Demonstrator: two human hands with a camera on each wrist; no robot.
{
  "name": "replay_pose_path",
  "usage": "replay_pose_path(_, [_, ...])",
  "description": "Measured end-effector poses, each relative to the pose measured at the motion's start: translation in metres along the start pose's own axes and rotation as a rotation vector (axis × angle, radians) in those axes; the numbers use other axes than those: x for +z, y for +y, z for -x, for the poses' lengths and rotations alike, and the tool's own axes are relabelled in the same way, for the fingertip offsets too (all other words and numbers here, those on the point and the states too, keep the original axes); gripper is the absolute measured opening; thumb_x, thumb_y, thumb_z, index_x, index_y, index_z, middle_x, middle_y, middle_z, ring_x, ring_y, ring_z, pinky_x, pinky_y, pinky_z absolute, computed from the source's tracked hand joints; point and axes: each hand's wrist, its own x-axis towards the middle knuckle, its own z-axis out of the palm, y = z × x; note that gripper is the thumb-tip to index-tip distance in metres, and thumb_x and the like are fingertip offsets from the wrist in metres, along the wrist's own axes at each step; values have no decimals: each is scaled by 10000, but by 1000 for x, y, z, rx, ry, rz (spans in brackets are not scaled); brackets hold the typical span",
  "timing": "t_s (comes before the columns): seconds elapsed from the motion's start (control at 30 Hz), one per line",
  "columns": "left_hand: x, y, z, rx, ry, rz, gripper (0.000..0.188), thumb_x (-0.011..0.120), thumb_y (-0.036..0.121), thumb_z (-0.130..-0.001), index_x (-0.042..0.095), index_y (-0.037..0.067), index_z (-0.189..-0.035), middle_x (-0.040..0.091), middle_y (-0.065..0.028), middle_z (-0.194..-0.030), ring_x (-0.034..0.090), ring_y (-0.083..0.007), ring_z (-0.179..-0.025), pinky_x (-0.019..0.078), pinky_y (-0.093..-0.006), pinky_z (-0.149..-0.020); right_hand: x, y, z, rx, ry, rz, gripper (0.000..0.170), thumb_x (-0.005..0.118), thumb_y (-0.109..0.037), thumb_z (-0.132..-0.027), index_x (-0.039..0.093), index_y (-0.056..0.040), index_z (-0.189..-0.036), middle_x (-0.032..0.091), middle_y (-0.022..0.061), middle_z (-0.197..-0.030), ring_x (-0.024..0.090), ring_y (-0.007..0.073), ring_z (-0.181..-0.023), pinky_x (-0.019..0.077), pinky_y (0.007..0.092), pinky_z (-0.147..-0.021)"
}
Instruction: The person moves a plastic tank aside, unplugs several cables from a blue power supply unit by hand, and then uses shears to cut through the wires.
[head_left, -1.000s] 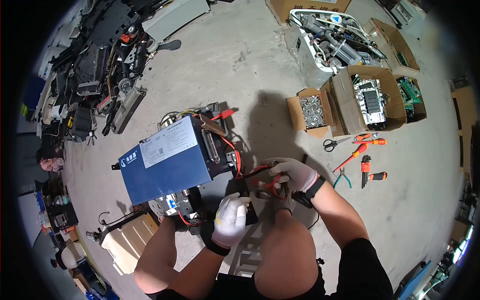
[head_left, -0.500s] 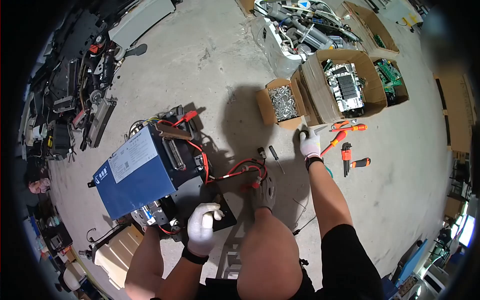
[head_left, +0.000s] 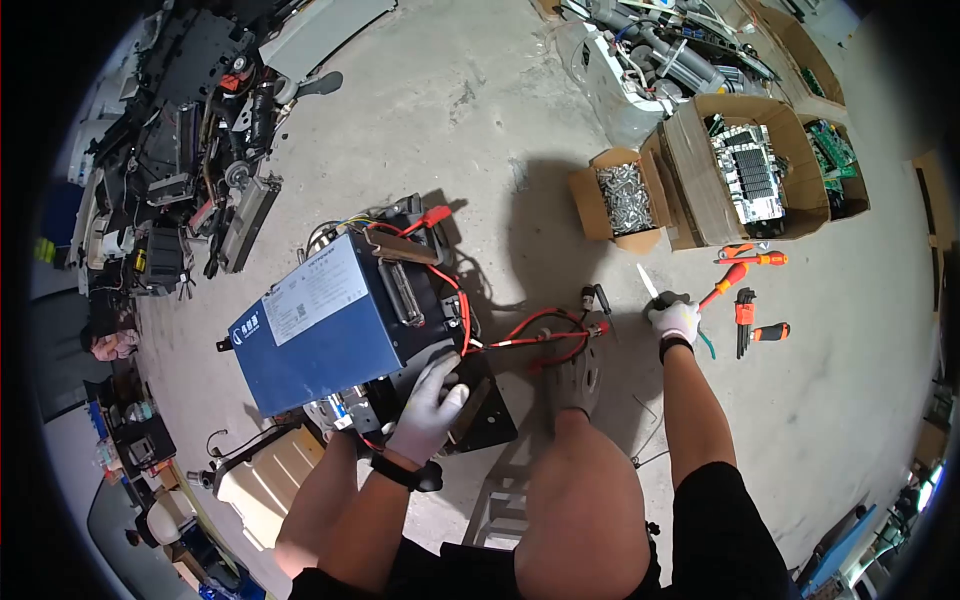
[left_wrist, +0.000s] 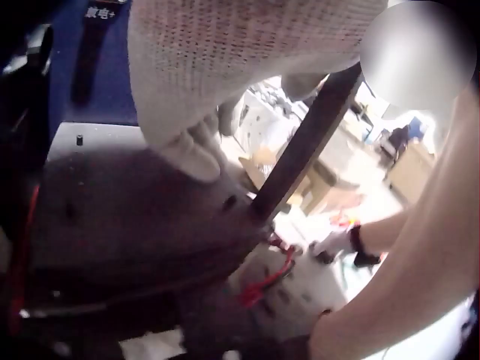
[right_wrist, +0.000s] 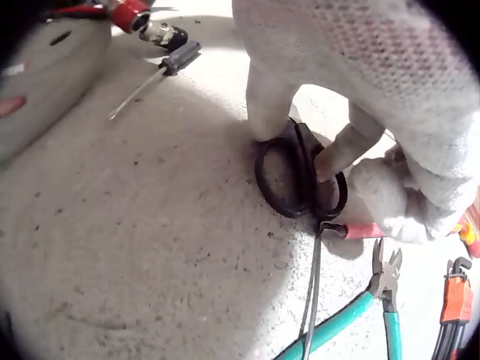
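My gloved right hand (head_left: 678,321) is low over the floor at the right, gripping black-handled scissors (right_wrist: 304,172). Their blade points up and left in the head view. In the right wrist view, thumb and fingers are at the handle loops, close above teal-handled cutters (right_wrist: 341,326). At the left stands a blue metal box (head_left: 310,355) with a white label, on a dark machine frame. My gloved left hand (head_left: 425,408) lies against the frame beside the box, its fingers extended over a dark plate (left_wrist: 142,202). Red cables (head_left: 520,340) run from the frame toward my foot.
A small screwdriver (right_wrist: 176,61) lies by the cable ends. Red-orange screwdrivers (head_left: 735,278) and a hex key set (head_left: 744,322) are right of my hand. Beyond stand a carton of screws (head_left: 590,205) and a larger carton of circuit boards (head_left: 690,180). Machine parts (head_left: 225,170) crowd the far left.
My right hand let go of the red cables, reached right to the floor, and picked up the scissors, turning their blades. My left hand moved forward onto the frame beside the blue box.
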Motion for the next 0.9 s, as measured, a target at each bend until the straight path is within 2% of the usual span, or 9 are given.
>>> replay_pose_path(0.07, [-2, 5, -13, 425, 77, -740, 448, 673, 171, -887, 593, 12, -1298, 578, -175, -1360, 562, -339, -1239, 412, -443, -1084, 21, 18, 0, -76, 22, -18, 465, 779, -354, -763, 703, -109, -1151, 563, 184, -1264, 561, 367, -1196, 524, 441, -964])
replay_pose_path(0.1, [-1, -1, -15, 483, 100, -820, 481, 700, 155, -817, 611, 23, -1271, 559, -195, -1384, 518, -394, -1273, 375, -507, -1105, 28, 29, 2, -169, 57, -53, 418, 766, -321, -783, 699, -105, -1134, 566, 182, -1250, 572, 363, -1177, 528, 447, -947])
replay_pose_path(0.27, [8, -36, -8, 390, 111, -1024, 735, 681, 259, -870, 372, 8, -1487, 367, -204, -1537, 308, -380, -1449, 200, -537, -1200, 46, 48, 1, -344, 32, 87, 309, 635, -240, -882, 654, -123, -1167, 625, 184, -1138, 654, 389, -1036, 547, 492, -859])
replay_pose_path(0.47, [18, -42, -8, 359, 164, -1154, 719, 594, 372, -908, 377, 2, -1484, 373, -208, -1526, 305, -407, -1439, 198, -528, -1196, 25, 36, 13, -363, -36, -133, 301, 592, -214, -886, 653, -81, -1149, 697, 205, -1024, 683, 389, -986, 544, 493, -835])
replay_pose_path(0.53, [19, -41, -8, 363, 175, -1180, 711, 600, 370, -902, 389, 10, -1477, 382, -200, -1519, 320, -398, -1428, 215, -524, -1187, 41, 50, 9, -420, -54, -188, 287, 608, -159, -864, 650, -53, -1127, 713, 185, -940, 705, 335, -915, 558, 426, -802])
replay_pose_path(0.6, [19, -46, -9, 358, 183, -1183, 718, 614, 374, -892, 395, 4, -1466, 397, -198, -1504, 315, -388, -1433, 208, -532, -1191, 53, 62, 14, -617, -491, -682, 285, 640, -105, -847, 646, -28, -1121, 700, 128, -895, 694, 246, -820, 556, 352, -756])
replay_pose_path(0.77, [21, -45, -10, 352, 186, -1224, 707, 629, 394, -886, 422, 2, -1437, 424, -192, -1477, 317, -369, -1438, 213, -534, -1190, -6, 27, 114, -519, -1095, -996, 312, 688, -107, -847, 642, -5, -1139, 651, 59, -857, 645, 173, -830, 537, 318, -748])
replay_pose_path(0.8, [21, -44, -9, 345, 182, -1226, 708, 635, 395, -882, 427, 1, -1433, 428, -190, -1472, 320, -367, -1437, 213, -534, -1190, -3, 27, 115, -515, -1096, -998, 312, 688, -107, -847, 642, -5, -1139, 651, 59, -857, 645, 173, -830, 537, 318, -748])
replay_pose_path(0.9, [21, -45, -10, 340, 184, -1236, 714, 650, 393, -872, 432, 2, -1428, 432, -189, -1469, 321, -366, -1437, 211, -534, -1192, -2, 22, 114, -954, -1099, -748, 338, 708, -128, -837, 645, -13, -1149, 676, 84, -894, 652, 187, -853, 532, 345, -771])
